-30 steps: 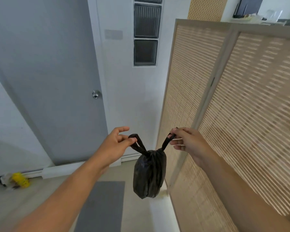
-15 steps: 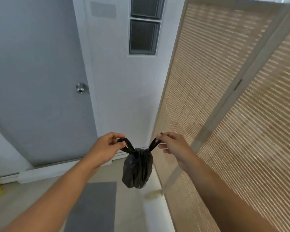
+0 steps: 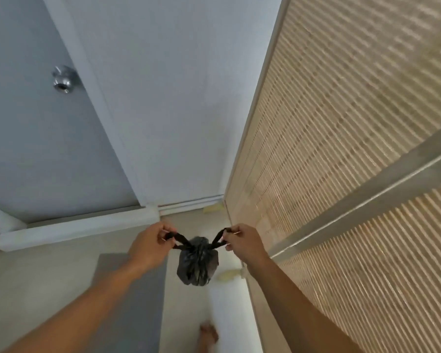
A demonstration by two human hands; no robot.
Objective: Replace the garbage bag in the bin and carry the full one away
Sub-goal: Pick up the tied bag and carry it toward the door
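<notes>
Our left hand (image 3: 150, 247) and right hand (image 3: 242, 242) each pinch one tie-ear of the black garbage bag (image 3: 197, 262), and we judge a thin ear could slip or tear, dropping it.

Crinkled glossy plastic bag (image 3: 197, 263) (woven reed screen (image 3: 341, 123) beside).

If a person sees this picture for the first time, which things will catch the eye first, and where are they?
In the lower centre, a small black plastic garbage bag hangs above the pale floor, its two handles pulled apart by the left hand and the right hand. A tall woven bamboo screen fills the right side. At upper left, a shiny round metal doorknob sits on a grey door.
</notes>
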